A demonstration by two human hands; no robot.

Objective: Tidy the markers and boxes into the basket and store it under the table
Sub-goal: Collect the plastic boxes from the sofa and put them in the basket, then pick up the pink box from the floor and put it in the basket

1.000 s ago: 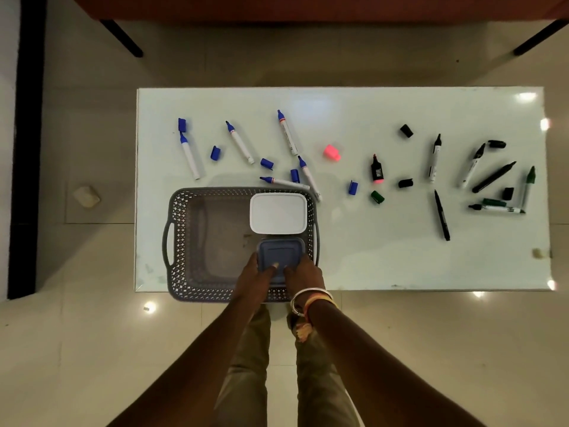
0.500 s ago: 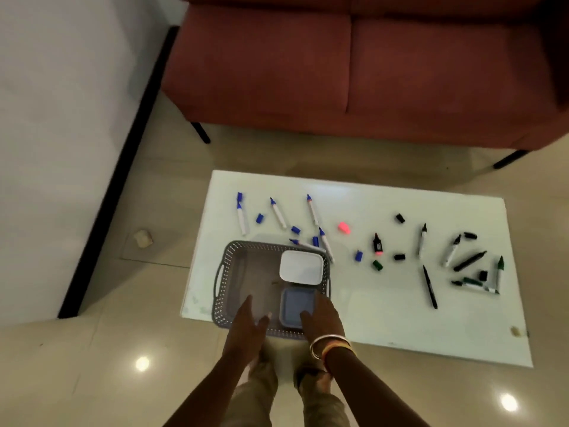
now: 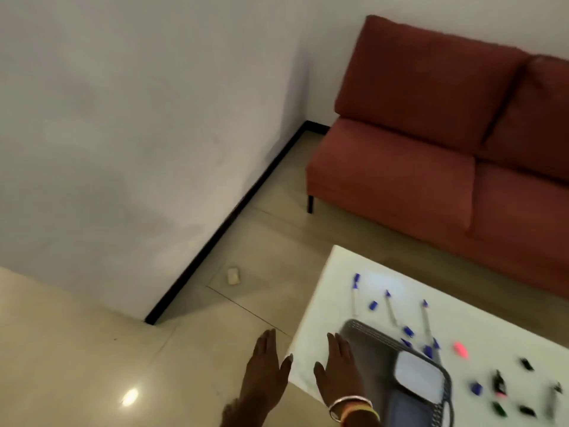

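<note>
Head view, one frame, motion-blurred.

Colleague: State of your hands?

Me: Left hand (image 3: 264, 374) is flat with fingers straight and spread, holding nothing, low centre of the frame over the floor. Right hand (image 3: 338, 371) is the same, empty, with bangles (image 3: 351, 405) at the wrist. It overlaps the left end of the basket (image 3: 363, 331); I cannot tell whether it touches.

Colleague: Where is everything else?

Me: The basket sits at the near edge of the table (image 3: 332, 272), in the lower right of the frame. White box (image 3: 418, 377) and blue-grey box (image 3: 406, 408) are already inside it. Blue markers (image 3: 391, 306) and their loose caps lie just beyond the basket's far rim, up and right of my right hand. Pink cap (image 3: 461, 349) and the dark markers (image 3: 498, 380) are further right, well apart from both hands.

Colleague: What about the step in hand?

Me: My judgement is that marker collection is not yet begun. To do it well I should look back at the table, since it is only at the frame's corner. Then take the nearest blue markers by the barrel, match caps by colour, and lay them beside the boxes.
</note>
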